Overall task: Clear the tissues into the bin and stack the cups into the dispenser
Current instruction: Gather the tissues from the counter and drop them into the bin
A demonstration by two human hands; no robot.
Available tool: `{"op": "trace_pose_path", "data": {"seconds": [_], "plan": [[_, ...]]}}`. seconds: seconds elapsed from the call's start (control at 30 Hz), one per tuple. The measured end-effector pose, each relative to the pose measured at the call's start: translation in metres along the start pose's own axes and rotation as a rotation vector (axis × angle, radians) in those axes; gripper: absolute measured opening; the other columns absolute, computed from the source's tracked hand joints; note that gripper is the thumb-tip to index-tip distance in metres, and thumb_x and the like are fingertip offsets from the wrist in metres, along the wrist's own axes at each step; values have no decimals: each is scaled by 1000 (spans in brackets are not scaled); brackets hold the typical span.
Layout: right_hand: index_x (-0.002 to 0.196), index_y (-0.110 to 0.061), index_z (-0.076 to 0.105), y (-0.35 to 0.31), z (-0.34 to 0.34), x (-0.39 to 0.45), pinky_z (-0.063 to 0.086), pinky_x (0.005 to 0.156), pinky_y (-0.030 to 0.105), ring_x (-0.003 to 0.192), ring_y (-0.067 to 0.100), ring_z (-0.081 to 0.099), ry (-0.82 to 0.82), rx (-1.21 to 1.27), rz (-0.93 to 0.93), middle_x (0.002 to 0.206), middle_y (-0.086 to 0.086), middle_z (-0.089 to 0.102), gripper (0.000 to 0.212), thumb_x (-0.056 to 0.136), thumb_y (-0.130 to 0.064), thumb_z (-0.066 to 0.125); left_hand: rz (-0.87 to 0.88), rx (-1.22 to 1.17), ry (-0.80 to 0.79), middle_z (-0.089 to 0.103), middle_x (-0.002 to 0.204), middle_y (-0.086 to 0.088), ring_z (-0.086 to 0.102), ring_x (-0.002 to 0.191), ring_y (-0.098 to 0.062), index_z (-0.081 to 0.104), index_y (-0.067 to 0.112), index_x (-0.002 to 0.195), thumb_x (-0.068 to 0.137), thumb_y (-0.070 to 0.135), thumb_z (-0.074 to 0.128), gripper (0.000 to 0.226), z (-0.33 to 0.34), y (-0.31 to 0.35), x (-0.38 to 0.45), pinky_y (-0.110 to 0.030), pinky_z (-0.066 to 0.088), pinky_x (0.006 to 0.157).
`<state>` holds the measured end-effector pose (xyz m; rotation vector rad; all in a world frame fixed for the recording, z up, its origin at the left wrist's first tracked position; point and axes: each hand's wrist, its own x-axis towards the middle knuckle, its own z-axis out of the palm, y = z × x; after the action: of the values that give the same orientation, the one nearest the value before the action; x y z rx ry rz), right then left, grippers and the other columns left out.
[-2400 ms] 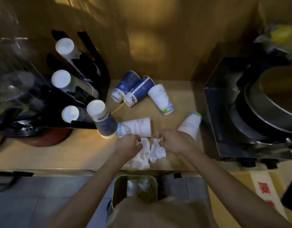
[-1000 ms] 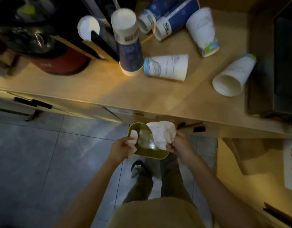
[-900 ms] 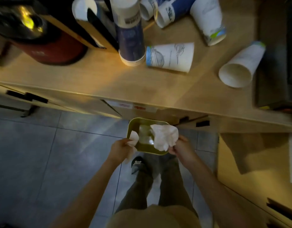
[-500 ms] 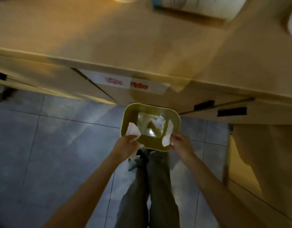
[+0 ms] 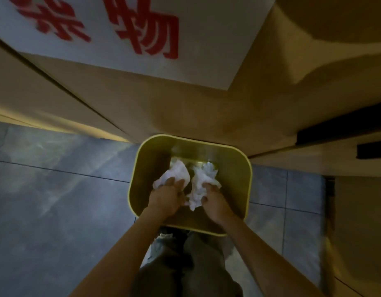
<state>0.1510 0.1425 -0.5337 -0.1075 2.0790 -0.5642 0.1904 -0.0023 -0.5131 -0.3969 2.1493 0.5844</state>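
Person's dark trousers [image 5: 185,273] nearest | left hand [image 5: 166,198] gripped a crumpled white tissue [image 5: 176,173] | right hand [image 5: 215,200] gripped another tissue [image 5: 201,183] | both hands were inside the yellow-green bin [image 5: 140,168] on grey floor tiles [image 5: 56,200] | beyond, wooden cabinet [image 5: 185,108] with red-lettered white sign [image 5: 142,39]

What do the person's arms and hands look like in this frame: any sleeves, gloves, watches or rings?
Both forearms are bare up to the frame edge, with no sleeves visible. The left hand and right hand wear no gloves; no watch or ring shows, though the light is dim.
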Motion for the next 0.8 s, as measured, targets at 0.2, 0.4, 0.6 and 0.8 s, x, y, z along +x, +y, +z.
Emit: {"op": "trace_pose_path", "data": {"seconds": [0.2, 0.4, 0.6, 0.8], "plan": [[144, -13, 16, -5, -9, -2, 46, 93, 46, 116, 41, 50, 72, -250, 63, 146, 17, 33, 54, 96, -28, 36, -43, 48, 66, 45, 138, -15, 46, 122, -33, 25, 22, 141, 96, 37, 26, 47, -7, -15, -11, -45, 37, 100], [105, -7, 58, -57, -65, -75, 52, 71, 40, 89, 38, 64, 327, -192, -55, 97, 22, 69, 30, 95, -29, 40, 6, -211, 285, 65, 108, -17, 62, 96, -34, 51, 15, 119, 94, 31, 38, 32, -63, 8, -87, -38, 49, 78], [89, -3, 64, -125, -135, -184, 48, 63, 41, 76, 40, 63, 537, 8, -232, 79, 25, 68, 24, 91, -22, 49, 102, -298, 419, 59, 71, -11, 61, 78, -34, 61, 11, 85, 91, 26, 44, 23, -151, 60, -192, -29, 38, 62], [85, -7, 61, -180, -199, -287, 43, 53, 38, 57, 28, 56, 698, 247, -320, 59, 10, 56, 20, 92, -19, 47, 265, -269, 514, 64, 72, -17, 61, 74, -33, 62, 11, 77, 88, 18, 48, 19, -239, 123, -284, -31, 39, 60]]}}
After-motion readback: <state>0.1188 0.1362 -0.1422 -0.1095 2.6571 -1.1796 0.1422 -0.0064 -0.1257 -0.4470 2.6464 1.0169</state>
